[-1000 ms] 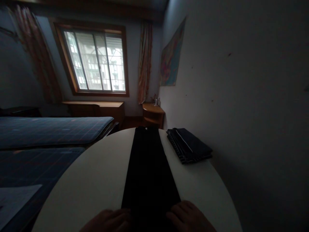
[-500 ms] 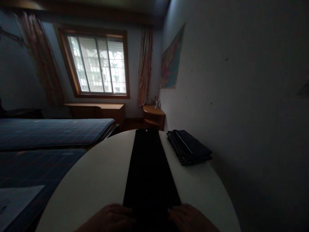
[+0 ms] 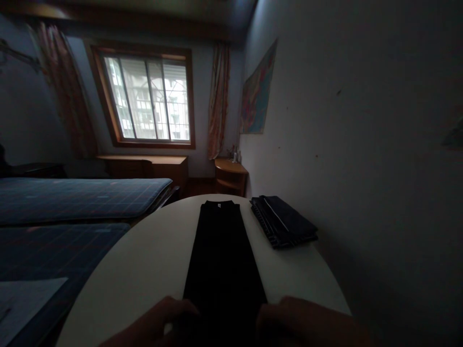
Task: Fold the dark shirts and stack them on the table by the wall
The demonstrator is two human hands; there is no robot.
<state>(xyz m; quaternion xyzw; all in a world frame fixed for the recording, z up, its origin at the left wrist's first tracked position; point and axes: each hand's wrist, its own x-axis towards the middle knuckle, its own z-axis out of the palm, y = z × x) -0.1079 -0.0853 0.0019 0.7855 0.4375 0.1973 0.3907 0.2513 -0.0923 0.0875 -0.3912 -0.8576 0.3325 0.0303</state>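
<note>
A black shirt, folded lengthwise into a long strip, lies down the middle of the round white table. Its neckline and small white label are at the far end. My left hand is closed on the left edge near the bottom of the view. On the opposite edge, my right hand is curled in around the cloth. Darkness hides most of the fingertips and the near end of the shirt.
A stack of folded dark clothes rests on the table's right side. The pale tabletop has a curved rim. Beds with blue plaid covers are at left; a wall rises at right. A desk stands under the window.
The shirt's far end has come nearer to me, showing its neckline and more tabletop behind it. My hands have gone from fingers lying over the edges to a closed hold.
</note>
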